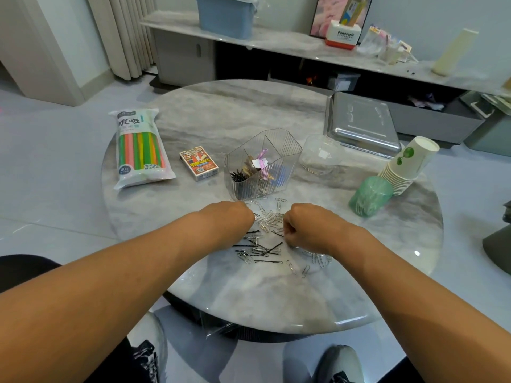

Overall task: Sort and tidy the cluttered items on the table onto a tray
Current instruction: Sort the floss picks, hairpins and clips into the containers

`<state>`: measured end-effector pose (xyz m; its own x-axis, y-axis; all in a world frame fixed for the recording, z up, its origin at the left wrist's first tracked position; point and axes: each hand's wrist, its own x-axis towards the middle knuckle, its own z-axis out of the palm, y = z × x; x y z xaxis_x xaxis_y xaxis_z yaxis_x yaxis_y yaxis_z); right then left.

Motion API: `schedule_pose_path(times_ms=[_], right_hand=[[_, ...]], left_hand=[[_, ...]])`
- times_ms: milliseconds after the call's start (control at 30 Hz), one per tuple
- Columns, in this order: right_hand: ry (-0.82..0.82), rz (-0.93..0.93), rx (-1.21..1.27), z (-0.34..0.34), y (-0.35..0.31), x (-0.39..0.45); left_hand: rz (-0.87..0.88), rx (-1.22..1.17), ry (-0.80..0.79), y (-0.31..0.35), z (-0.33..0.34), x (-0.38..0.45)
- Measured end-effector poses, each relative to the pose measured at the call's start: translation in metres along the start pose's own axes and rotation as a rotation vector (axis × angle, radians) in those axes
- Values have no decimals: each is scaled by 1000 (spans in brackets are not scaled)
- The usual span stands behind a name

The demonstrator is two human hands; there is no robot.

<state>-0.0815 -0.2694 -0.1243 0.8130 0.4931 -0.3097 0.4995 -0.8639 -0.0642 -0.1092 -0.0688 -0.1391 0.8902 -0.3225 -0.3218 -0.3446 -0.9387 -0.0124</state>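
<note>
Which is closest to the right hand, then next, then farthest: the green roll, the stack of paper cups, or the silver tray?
From the right hand:
1. Green roll, just off to its right.
2. Stack of paper cups, behind the roll, farther right.
3. Silver tray, at the table's far right edge.

Silver paper clips (pixel 269 221) and black bobby pins (pixel 265 250) lie scattered flat on the near table; clear divided organizer (pixel 262 161) upright behind them; steel tray (pixel 362 124) far right.

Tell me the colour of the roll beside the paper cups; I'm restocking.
Translucent green roll, seen clearly in the head view.
</note>
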Motion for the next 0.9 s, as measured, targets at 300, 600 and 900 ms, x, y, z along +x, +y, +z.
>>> schedule_pose_path(times_ms=[300,600,900], right_hand=[[84,72,232,-6,8,-4],[212,111,47,-5,17,-3],[12,36,-29,1,3,0]], left_hand=[[-29,-538,93,-10,-17,-6],[-140,-839,64,-13,-20,-3],[-201,-854,29,-18,-23,-6]])
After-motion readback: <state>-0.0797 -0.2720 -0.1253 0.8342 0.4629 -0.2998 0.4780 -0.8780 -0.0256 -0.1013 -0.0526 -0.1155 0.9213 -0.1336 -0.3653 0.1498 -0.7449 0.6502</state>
